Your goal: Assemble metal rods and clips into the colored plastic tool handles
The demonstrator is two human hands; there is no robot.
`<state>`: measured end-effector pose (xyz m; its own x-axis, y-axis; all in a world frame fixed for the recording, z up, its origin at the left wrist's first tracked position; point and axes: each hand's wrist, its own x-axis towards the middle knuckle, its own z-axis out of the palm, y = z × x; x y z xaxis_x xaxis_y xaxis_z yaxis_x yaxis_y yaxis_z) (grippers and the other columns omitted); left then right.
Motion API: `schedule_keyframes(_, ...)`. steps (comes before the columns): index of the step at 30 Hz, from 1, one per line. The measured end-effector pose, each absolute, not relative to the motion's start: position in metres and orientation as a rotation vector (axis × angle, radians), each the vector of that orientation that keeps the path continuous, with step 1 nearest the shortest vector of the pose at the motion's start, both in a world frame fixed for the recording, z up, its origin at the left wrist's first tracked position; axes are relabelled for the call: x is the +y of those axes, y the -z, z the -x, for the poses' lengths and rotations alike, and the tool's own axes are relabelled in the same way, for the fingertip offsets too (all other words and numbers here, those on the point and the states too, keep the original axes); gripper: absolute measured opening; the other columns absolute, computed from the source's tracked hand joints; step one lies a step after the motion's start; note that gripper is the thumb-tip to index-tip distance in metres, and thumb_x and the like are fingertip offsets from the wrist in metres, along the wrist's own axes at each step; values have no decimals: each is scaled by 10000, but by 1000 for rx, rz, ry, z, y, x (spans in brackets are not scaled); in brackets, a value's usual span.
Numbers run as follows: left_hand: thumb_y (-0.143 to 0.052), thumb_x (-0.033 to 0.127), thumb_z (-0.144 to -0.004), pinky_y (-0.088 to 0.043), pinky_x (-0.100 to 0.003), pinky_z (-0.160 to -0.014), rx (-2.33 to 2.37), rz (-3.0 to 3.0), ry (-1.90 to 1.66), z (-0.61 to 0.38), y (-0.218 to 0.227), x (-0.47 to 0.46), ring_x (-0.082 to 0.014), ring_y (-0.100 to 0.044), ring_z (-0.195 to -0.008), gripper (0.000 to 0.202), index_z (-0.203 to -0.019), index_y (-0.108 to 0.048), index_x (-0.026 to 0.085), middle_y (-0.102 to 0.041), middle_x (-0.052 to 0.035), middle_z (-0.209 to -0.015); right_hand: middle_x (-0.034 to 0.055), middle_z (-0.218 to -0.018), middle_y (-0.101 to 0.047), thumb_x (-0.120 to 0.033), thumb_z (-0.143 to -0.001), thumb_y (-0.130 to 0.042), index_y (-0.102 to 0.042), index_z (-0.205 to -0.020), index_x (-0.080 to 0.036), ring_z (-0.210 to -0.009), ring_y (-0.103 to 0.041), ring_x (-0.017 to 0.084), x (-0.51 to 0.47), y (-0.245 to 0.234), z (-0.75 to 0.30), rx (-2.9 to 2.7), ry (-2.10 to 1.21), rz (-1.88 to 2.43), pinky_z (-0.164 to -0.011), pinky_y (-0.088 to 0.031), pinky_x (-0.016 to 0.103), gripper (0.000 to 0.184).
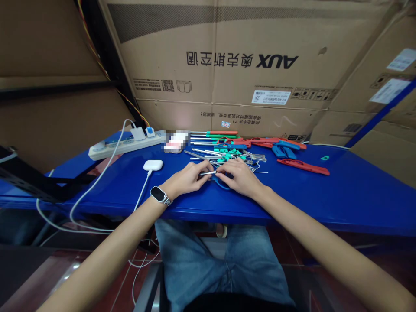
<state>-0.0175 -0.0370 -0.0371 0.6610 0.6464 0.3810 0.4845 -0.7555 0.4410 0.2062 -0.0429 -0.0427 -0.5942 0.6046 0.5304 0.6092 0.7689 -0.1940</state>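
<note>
My left hand (186, 178) and my right hand (238, 177) rest together on the blue table (341, 190), fingers pinched. Between them they hold a thin metal rod (208, 173), and a blue handle piece (221, 184) lies under my right hand. A watch (159, 195) sits on my left wrist. Just beyond my hands lies a pile of metal rods with green, red and blue handles (224, 151).
A white power strip (125, 145) with plugs lies at the back left. A small white charger (153, 165) with its cable sits left of my hands. Red and blue handle parts (302, 167) lie to the right. Large cardboard boxes (227, 65) stand behind the table.
</note>
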Motion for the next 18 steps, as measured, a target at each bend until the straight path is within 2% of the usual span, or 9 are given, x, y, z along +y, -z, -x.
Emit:
schedule_keyframes(5,-531,256,-951,-418,-233,-608,892,-2605,-782,18,38,-36,-130,-587,-600,115,-955,-620,183,-648,13,-701,58,-902,-748,-267,-976,-560,-690,-921,-192,-863,-610,209,-43,42,-207,-2424,40,866,-822,-325,359,159)
schedule_keyframes(15,-525,229,-955,-438,-237,-644,853,-2659,-781,18,41,-35,-142,-617,-640,162,-982,-673,172,-688,-17,-744,88,-802,-707,-263,-1031,-406,-699,-848,-180,-824,-556,217,-48,39,-204,-2544,349,836,-813,-321,382,355)
schedule_keyframes(18,-513,223,-961,-443,-244,-658,847,-2708,-791,18,41,-34,-153,-632,-684,167,-988,-669,168,-699,-36,-804,86,-825,-726,-258,-1009,-458,-701,-849,-179,-829,-580,217,-48,40,-204,-2499,274,864,-826,-336,389,302)
